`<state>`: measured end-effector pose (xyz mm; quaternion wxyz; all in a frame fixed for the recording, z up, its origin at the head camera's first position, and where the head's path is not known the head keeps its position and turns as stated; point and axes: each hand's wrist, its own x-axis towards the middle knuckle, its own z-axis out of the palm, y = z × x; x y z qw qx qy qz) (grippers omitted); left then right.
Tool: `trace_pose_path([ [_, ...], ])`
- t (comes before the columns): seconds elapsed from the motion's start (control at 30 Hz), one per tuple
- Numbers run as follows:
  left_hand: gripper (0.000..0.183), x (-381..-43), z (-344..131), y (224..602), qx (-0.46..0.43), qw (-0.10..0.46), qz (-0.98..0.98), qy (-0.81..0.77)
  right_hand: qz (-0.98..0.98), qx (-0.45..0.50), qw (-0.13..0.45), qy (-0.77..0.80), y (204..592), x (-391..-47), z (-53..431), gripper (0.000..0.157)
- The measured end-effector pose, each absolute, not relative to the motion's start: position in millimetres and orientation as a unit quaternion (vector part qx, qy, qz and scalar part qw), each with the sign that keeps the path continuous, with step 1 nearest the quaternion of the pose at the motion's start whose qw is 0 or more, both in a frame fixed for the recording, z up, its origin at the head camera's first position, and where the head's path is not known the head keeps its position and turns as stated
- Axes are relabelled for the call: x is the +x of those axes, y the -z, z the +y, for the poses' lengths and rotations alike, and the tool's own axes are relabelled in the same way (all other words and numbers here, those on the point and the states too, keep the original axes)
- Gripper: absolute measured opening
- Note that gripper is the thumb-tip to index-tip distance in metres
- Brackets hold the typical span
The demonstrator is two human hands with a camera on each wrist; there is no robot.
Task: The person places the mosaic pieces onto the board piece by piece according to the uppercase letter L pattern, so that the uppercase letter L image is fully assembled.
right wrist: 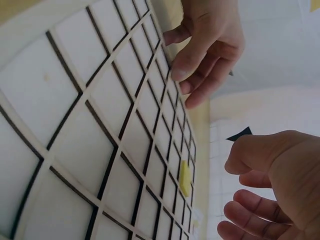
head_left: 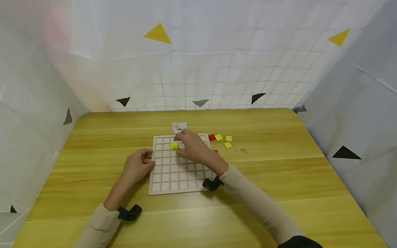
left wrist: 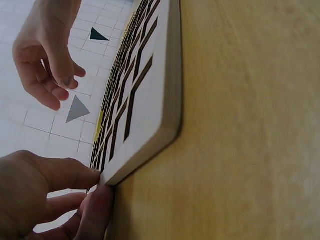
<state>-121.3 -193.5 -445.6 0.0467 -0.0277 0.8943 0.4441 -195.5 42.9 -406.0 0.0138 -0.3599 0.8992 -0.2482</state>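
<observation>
A pale board with a raised grid (head_left: pixel 165 177) lies on the table. One yellow square tile (head_left: pixel 174 146) sits in a cell toward its far left part; the same tile (right wrist: pixel 185 179) shows edge-on in the right wrist view. My right hand (head_left: pixel 193 146) hovers over the board's far half, thumb and fingers apart beside that tile, and no piece shows between them. My left hand (head_left: pixel 136 167) touches the board's left edge with thumb and fingertips; in the left wrist view the left hand (left wrist: pixel 55 192) has its fingertips against the edge near a corner.
Right of the board lie several loose tiles, among them a red tile (head_left: pixel 212 137) and a yellow tile (head_left: pixel 228 138). Another red tile (head_left: pixel 215 151) is partly hidden by the right forearm. A small printed grid card (head_left: pixel 179 126) lies behind the board. White sheets (head_left: pixel 204 69) enclose the table.
</observation>
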Motion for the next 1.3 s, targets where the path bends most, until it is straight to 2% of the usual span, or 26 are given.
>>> trace_pose_path([
  [0.53, 0.046, -119.8, -194.5, 448.7, -0.041, 0.051, 0.891, -0.450, 0.887, -0.377, 0.005, 0.267, 410.4, -164.1, 63.2, 0.029],
  [1.3, 0.046, -121.0, -191.2, 449.1, -0.042, 0.041, 0.893, -0.446, 0.891, -0.376, -0.041, 0.252, 428.5, -123.3, 106.4, 0.025],
])
